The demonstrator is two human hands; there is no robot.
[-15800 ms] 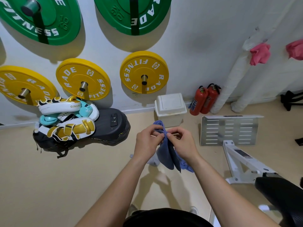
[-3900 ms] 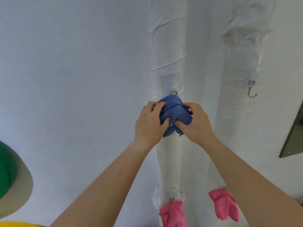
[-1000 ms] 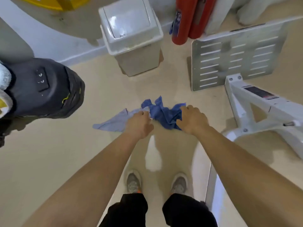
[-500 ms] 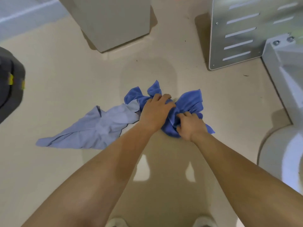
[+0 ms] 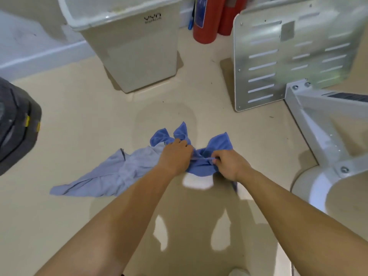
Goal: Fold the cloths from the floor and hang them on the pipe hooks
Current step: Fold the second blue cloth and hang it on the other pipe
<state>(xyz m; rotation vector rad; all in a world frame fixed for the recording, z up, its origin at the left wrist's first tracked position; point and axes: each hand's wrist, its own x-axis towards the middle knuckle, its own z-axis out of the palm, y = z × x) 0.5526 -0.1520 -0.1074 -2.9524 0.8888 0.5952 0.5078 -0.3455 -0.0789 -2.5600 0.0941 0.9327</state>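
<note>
A crumpled dark blue cloth [image 5: 219, 143] lies bunched on the beige floor in the middle of the head view. My left hand [image 5: 175, 156] grips its left part and my right hand [image 5: 229, 164] pinches its near edge, both closed on the fabric. A pale blue cloth [image 5: 105, 176] is spread flat on the floor just to the left, touching the dark one under my left hand. The pipes and hooks are out of view.
A cream bin [image 5: 129, 42] stands ahead, with two red fire extinguishers [image 5: 205, 20] behind it. A slotted metal plate [image 5: 278, 56] and a white machine frame [image 5: 328, 136] fill the right. A dark round object [image 5: 14, 126] sits at the left edge.
Both hands have taken hold of the dark blue cloth on the floor. My head has lifted slightly, so the bin and extinguishers are back in sight.
</note>
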